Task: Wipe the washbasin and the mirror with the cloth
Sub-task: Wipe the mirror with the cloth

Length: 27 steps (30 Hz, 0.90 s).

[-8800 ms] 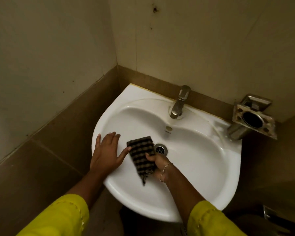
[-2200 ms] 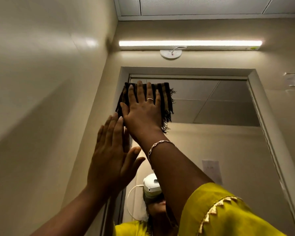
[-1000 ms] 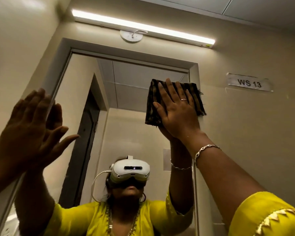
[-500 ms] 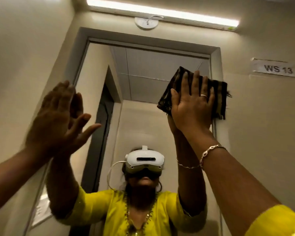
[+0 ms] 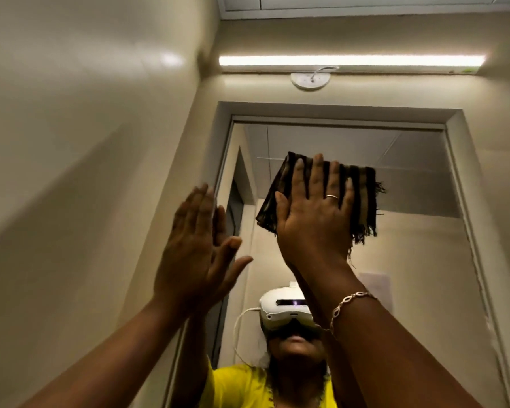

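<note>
A framed mirror (image 5: 409, 245) fills the wall ahead of me. The dark striped cloth (image 5: 362, 198), folded and fringed at its right edge, lies flat on the upper middle of the glass. My right hand (image 5: 312, 219) presses it there with straight, spread fingers. My left hand (image 5: 195, 254) is flat against the mirror's left edge, fingers straight, holding nothing. The glass reflects me in a yellow top with a white headset. The washbasin is out of view below.
A side wall (image 5: 86, 172) stands close on the left, meeting the mirror wall in a corner. A tube light (image 5: 351, 60) and a round white fitting (image 5: 309, 81) sit above the mirror frame (image 5: 336, 110).
My right hand has slid the cloth from the mirror's upper right edge leftward to the upper middle. My left hand stays flat at the left edge. The view has swung right.
</note>
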{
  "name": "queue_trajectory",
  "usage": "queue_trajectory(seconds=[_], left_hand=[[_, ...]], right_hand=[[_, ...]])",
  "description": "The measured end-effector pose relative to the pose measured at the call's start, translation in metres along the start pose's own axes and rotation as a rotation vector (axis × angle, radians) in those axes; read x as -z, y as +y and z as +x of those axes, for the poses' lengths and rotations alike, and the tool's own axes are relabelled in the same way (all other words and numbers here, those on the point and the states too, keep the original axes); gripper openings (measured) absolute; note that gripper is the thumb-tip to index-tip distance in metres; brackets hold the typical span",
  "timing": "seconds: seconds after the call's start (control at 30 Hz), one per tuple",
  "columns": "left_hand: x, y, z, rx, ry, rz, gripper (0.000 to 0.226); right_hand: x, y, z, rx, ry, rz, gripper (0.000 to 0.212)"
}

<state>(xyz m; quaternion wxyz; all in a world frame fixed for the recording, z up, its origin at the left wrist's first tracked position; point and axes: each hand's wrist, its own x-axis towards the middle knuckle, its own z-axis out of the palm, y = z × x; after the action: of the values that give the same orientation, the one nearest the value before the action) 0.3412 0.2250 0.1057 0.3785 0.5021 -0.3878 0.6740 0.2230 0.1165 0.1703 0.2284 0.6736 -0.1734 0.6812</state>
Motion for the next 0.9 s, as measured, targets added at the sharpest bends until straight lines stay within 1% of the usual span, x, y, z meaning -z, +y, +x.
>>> queue_trajectory(seconds=[0.17,0.27,0.43,0.5,0.6,0.67,0.7,0.77,0.83,0.9], left_hand=[[0.001,0.007,0.003,0.024,0.036,-0.144,0.094],[0.000,0.002,0.001,0.042,0.037,-0.174,0.088],[-0.002,-0.002,0.001,0.046,0.042,-0.202,0.093],[-0.002,-0.003,0.001,0.030,0.026,-0.197,0.097],[-0.001,-0.003,0.002,-0.007,-0.008,-0.176,0.098],[-0.001,-0.004,0.002,-0.023,-0.013,-0.148,0.096],[-0.001,-0.004,0.002,-0.029,-0.018,-0.132,0.094],[-0.002,-0.005,0.002,-0.037,-0.031,-0.097,0.092],[-0.001,-0.004,0.002,-0.038,-0.051,-0.080,0.097],[0.000,-0.003,0.002,-0.034,-0.087,-0.050,0.101]], right_hand=[[-0.006,-0.040,0.006,0.065,-0.059,0.021,0.059],[-0.012,-0.062,0.011,0.125,-0.120,0.048,0.060],[-0.013,-0.072,0.010,0.171,-0.159,0.045,0.060],[-0.012,-0.071,0.007,0.198,-0.140,0.039,0.060],[-0.009,-0.067,0.001,0.238,-0.127,0.040,0.073],[-0.010,-0.063,-0.002,0.243,-0.137,0.067,0.067],[-0.012,-0.059,-0.003,0.235,-0.110,0.074,0.064],[-0.013,-0.051,-0.007,0.192,0.016,0.071,0.060],[-0.014,-0.041,-0.011,0.164,0.062,0.082,0.057],[-0.013,-0.026,-0.014,0.181,0.063,0.078,0.056]])
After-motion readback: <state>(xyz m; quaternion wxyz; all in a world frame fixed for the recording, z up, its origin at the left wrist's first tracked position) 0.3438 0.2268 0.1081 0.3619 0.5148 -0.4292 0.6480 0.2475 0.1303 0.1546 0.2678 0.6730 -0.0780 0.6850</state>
